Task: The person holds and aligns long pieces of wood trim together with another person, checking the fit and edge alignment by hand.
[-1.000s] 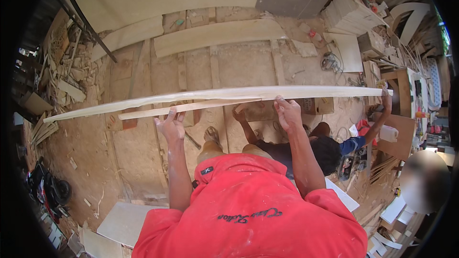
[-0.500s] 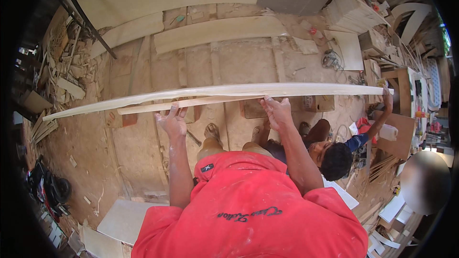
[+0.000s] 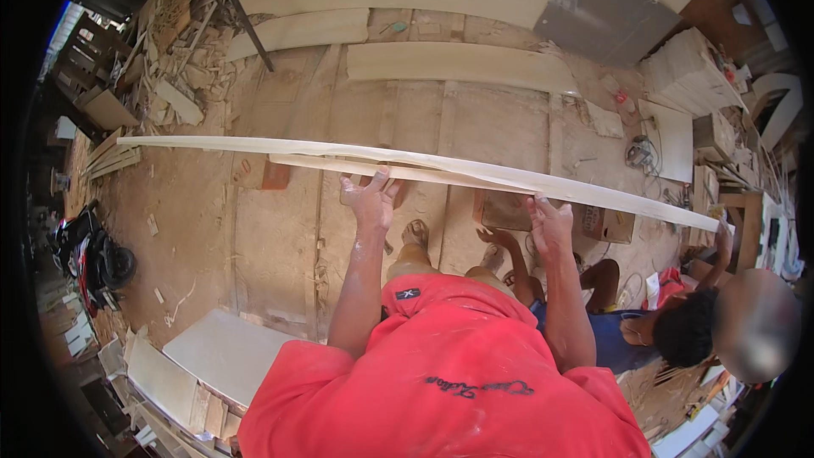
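Observation:
A long, thin pale wooden board (image 3: 627, 202) spans the view in front of me, seen nearly edge-on, its right end lower in the picture. Along its near side lies a shorter wooden strip (image 3: 437, 175); a narrow gap shows between them in the middle. My left hand (image 3: 368, 202) grips the strip, thumb and fingers closed at its near edge. Farther right, my right hand (image 3: 552, 222) is closed at the strip's right end, where it meets the board. Both palms show white dust. At the board's far right end, a co-worker's hand (image 3: 723, 237) touches it.
The co-worker (image 3: 593, 335) crouches close on my right. Pale panels (image 3: 458, 66) lie on the floor ahead, with a power tool (image 3: 640, 154) to their right. Wood scraps (image 3: 182, 76) are heaped at the far left, and a motorcycle (image 3: 89, 254) stands at the left.
My view has turned, and the board now slants down to the right instead of down to the left. Both hands keep hold of the strip. The co-worker appears farther right and lower.

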The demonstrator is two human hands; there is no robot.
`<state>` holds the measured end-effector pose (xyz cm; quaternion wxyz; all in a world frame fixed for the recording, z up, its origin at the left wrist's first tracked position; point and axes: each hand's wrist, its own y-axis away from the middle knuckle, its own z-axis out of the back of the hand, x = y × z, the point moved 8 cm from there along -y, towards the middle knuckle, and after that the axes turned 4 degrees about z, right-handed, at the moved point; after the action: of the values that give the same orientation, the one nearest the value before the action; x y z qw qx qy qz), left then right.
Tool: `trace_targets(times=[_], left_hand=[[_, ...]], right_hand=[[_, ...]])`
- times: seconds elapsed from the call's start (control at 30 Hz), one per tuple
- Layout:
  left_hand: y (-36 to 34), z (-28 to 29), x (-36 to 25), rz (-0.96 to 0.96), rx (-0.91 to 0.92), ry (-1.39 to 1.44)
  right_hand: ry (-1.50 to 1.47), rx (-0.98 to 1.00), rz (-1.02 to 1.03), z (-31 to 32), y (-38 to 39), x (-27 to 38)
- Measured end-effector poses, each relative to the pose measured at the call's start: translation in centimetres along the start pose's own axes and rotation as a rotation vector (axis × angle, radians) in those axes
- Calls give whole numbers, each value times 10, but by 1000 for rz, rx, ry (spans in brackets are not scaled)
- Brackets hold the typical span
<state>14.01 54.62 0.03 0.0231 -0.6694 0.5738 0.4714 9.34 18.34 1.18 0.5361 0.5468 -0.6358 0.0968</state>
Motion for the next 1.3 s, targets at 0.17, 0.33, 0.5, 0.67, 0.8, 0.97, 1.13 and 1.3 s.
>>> trace_targets(times=[0.17,0.33,0.5,0.67,0.8,0.97,1.13,1.3], left_hand=[[1,3,-1,-3,6,-11],[5,4,-2,19,-8,-88],[3,-3,-4,-49,54,-54],[3,-2,-3,-82,40,-59],[2,0,0,-66,4,-42],[1,-1,-1,-112,48,-77],[4,-5,-3,-111,55,-65],[2,-2,-2,-107,65,-37]], right_hand=[[11,-15,-16,-3,2,-1],[14,10,2,3,-4,-2],[-11,9,7,3,-3,-3],[14,-16,9,1,0,-1],[-25,7,14,2,-2,-2],[-19,-40,28,0,2,-1],[-17,9,32,-3,2,0],[-10,20,29,1,-2,-2]])
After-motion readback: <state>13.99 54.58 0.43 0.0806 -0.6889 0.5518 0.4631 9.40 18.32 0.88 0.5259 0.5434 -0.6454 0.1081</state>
